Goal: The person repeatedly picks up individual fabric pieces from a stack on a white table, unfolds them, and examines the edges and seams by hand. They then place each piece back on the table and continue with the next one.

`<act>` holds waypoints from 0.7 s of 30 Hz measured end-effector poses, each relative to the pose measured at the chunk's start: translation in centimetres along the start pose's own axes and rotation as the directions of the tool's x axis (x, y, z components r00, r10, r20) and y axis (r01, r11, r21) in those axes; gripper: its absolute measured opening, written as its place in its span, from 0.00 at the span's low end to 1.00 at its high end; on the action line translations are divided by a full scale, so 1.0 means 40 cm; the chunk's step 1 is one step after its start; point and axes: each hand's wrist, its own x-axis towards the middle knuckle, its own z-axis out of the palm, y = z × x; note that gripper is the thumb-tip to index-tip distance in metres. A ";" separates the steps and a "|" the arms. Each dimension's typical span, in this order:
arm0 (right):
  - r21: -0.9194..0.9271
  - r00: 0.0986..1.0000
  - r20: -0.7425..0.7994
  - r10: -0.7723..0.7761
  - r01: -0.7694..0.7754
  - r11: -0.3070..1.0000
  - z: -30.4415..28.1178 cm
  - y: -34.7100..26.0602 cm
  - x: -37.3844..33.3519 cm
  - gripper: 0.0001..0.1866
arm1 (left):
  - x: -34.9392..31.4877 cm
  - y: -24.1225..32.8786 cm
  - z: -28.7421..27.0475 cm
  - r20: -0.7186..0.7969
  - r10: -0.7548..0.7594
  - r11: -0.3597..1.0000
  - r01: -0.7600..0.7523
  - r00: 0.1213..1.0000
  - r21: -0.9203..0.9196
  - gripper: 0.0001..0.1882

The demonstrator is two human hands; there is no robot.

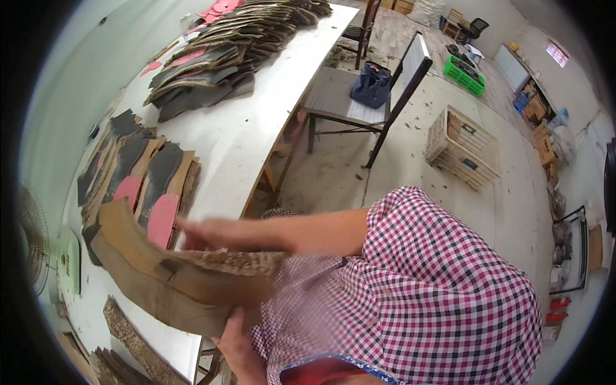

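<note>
My left hand (237, 343) grips the near end of a large curved brown fleece-backed panel (192, 295), its thumb on top. The panel's shaggy backing shows along the upper edge, and a dark patch lies on its middle. Smeared by motion, my right hand (199, 234) is just above that fleece edge, beside a pink rounded piece (163, 217); its fingers cannot be made out. Beyond the panel, dark grey and tan cut pieces (162, 168) lie in overlapping rows on the white table (224, 154), with another pink piece (128, 190) among them.
A long stack of dark fleece-edged panels (237, 51) covers the table's far part. Narrow shaggy strips (138, 337) lie at the near left. A fan (33, 237) stands by the wall. Right of the table are a chair (340, 96) with a blue bag (372, 83) and a white crate (462, 147).
</note>
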 end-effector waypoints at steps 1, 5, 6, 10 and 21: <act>0.130 0.991 0.079 0.111 -0.121 0.984 -0.011 0.029 -0.029 0.20 | 0.012 0.004 0.001 0.038 0.040 0.998 -0.038 0.998 -0.051 0.31; 0.359 0.803 0.503 0.319 -0.530 0.769 -0.027 0.100 -0.032 0.19 | -0.004 0.040 0.000 0.031 0.069 0.973 -0.060 0.997 -0.221 0.38; 0.350 0.780 0.528 0.334 -0.559 0.752 -0.037 0.094 -0.025 0.19 | -0.005 0.042 0.000 0.051 0.055 0.970 -0.041 0.997 -0.240 0.39; -0.001 0.833 0.362 0.418 -0.448 0.894 -0.061 0.051 -0.013 0.16 | -0.014 0.050 -0.002 0.090 0.100 0.957 -0.071 0.991 -0.280 0.36; -0.821 0.902 0.170 -0.397 0.352 0.450 -0.096 0.174 0.093 0.16 | -0.042 -0.049 -0.025 0.107 0.641 0.597 -0.582 0.760 0.552 0.23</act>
